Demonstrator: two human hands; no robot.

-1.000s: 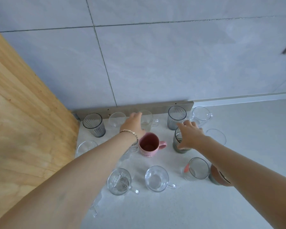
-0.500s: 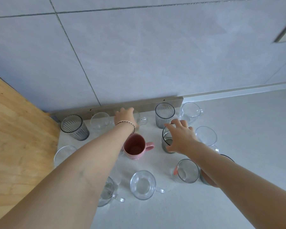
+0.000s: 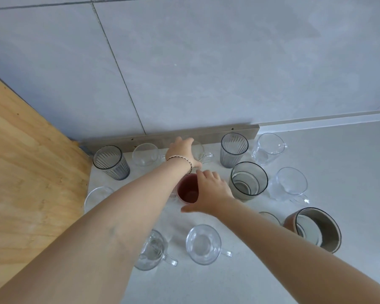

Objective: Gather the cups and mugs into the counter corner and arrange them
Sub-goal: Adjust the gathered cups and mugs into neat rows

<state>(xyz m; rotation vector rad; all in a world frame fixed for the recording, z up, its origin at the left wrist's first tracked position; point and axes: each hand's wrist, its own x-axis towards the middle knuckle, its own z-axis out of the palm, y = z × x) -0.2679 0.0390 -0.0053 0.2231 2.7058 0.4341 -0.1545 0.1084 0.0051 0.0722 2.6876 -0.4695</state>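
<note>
**At the counter [image 3: 329,163] corner: cups in a cluster, both hands reaching in**

Pink mug [image 3: 185,190] is standing upright mid-cluster, one row out from the wall. Right hand [image 3: 211,191] is reaching over it and covering the right side of its mouth. Its fingers are spreading apart, with the thumb splaying toward the near side.

Left hand [image 3: 182,150], bracelet [image 3: 180,158] at the wrist, is lying over the clear handled mug [image 3: 203,153] in the back row, beside the grey strip [image 3: 206,133] at the wall base. Thumb is pressing the mug's near side and fingers are dropping over the far rim. It is probably gripping, but the back of the hand is hiding the fingertips.

Back row, left to right:
- corner tumbler [image 3: 111,162], ribbed grey, sitting nearest the wooden panel [image 3: 31,172]
- back-left clear mug [image 3: 145,154]
- the covered mug
- second ribbed tumbler [image 3: 234,153]
- back-right clear mug [image 3: 268,148]

Smoky glass [image 3: 248,182] is standing just right of the pink mug, with the right clear mug [image 3: 291,183] beyond it. Brown-rimmed cup [image 3: 316,229] is sitting nearer, at the right. Front clear mug [image 3: 203,243] and front-left clear mug [image 3: 151,251] are sitting between the forearms. Edge glass [image 3: 97,194] is standing beside the panel.
</note>
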